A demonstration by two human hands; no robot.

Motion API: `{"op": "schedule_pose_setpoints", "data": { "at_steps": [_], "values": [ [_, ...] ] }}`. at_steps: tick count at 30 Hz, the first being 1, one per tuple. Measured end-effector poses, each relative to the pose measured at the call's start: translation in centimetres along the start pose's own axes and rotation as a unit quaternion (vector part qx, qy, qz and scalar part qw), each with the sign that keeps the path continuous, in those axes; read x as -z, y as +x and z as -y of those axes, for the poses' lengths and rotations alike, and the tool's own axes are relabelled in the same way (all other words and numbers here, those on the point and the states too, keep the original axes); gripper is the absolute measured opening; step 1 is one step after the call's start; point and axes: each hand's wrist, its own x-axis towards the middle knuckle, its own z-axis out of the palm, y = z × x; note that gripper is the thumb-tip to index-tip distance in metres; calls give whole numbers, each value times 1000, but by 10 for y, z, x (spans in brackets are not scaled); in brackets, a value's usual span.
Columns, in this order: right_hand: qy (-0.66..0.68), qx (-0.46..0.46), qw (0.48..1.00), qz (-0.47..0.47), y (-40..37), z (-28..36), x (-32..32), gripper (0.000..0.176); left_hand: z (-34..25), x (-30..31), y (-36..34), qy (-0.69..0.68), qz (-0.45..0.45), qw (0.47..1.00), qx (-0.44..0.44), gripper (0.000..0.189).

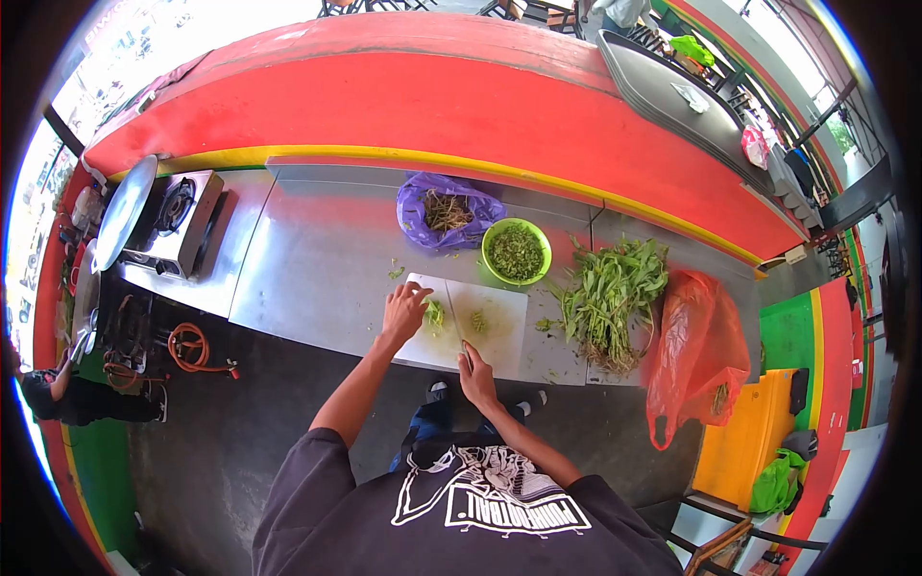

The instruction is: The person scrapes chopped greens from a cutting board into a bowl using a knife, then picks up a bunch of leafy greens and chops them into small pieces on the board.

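A white cutting board (504, 350) lies on the steel counter in front of me. My right hand (475, 374) is wrapped round the handle of a knife (454, 312), its thin blade pointing away from me across the board. At the board's left side, my left hand (405, 307) has its fingers bent and apart, close beside some leafy greens (434, 315). Right of the blade sits a small pile of chopped greens (479, 322). Beyond the board stands a lime-green bowl (545, 257) holding chopped greens. A bunch of leafy greens (615, 298) with roots lies to the right.
Behind the board, a purple plastic bag (411, 206) holds root trimmings. A red plastic bag (696, 346) hangs over the counter's right front edge. A portable gas stove (178, 226) and a round metal lid (127, 213) stand left. Stacked trays (672, 96) rest on the red ledge (403, 96).
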Motion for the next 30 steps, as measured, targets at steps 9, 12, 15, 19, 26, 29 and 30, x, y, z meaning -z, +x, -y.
{"op": "schedule_pose_setpoints", "data": {
  "at_steps": [9,12,15,19,26,29,30],
  "values": [
    [0,-8,1000,-3,-9,-3,-6,43,24,-11,10,43,124,985,-115,30],
    [-4,1,1000,-6,-6,1,-9,43,22,-5,8,31,119,986,-115,30],
    [-2,52,998,-34,3,-6,-16,43,24,2,4,23,101,987,-125,30],
    [4,-10,1000,24,14,4,-12,44,22,23,1,28,98,981,-163,33],
    [-26,-27,999,11,8,20,-7,43,34,13,-8,43,86,970,-224,40],
    [-16,-37,999,10,2,14,-7,42,31,15,-10,35,87,965,-243,40],
    [-7,-19,1000,-3,1,10,-9,42,30,16,-9,35,89,960,-264,40]
  ]
}}
